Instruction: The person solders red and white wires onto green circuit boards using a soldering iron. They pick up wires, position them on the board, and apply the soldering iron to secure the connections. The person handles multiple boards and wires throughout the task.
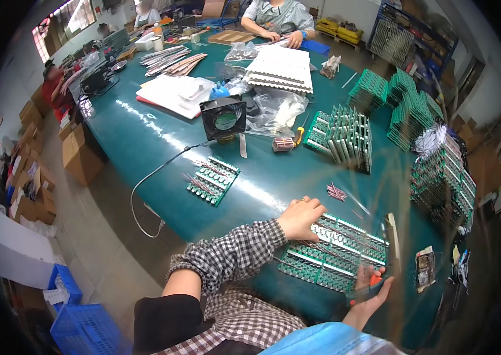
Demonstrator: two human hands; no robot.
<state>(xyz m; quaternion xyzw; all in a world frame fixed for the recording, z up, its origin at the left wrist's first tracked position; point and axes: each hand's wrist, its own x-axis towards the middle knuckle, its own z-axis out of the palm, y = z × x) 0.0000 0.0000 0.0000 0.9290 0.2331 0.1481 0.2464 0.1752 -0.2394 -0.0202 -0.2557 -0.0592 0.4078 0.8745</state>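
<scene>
Nearby, black fan (225, 120), stacked boards (369, 89); right hand (373, 302) around red-handled tool (375, 280), left hand (302, 220) at panel (334, 253), grip unclear.

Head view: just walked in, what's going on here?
A person is working over green circuit boards laid flat on the green table, with thin wires lying across them. The left hand is at the boards' upper left edge; the right hand, at their lower right, holds an orange-red-handled tool. A loose wire bundle lies just beyond. Across the table, another person's hands are busy too.
</scene>
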